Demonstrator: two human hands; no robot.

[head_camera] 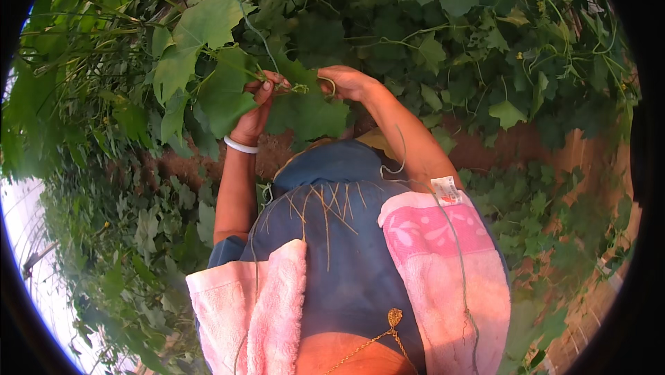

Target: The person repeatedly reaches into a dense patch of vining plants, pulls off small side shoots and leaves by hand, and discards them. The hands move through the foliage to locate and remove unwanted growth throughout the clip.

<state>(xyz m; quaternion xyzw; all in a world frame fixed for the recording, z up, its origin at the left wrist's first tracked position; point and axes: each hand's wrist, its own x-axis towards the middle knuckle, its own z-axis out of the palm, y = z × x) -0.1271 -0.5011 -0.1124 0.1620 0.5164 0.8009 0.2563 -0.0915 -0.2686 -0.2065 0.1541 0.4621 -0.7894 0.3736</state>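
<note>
My left hand [261, 89], with a white bangle [241, 145] at the wrist, pinches a thin green vine stem [260, 75] close to a curled growing tip [300, 88]. A pale blue-green string [249, 23] runs from above down to these fingers. To the right, my right hand [345, 83] is closed on a thin, looped yellowish strand [333, 87]; whether it is twine or a tendril is unclear. Broad lobed leaves [228, 92] hang around the left hand, and another large leaf [306, 110] lies below and between both hands.
Dense climbing vines [415, 48] fill the space ahead and both sides. Bare brown soil [499, 146] shows between rows. Short straw-coloured twine pieces [327, 203] lie on my blue clothing [353, 271]. A pink towel [441, 250] and a thin cord [460, 250] hang over my front.
</note>
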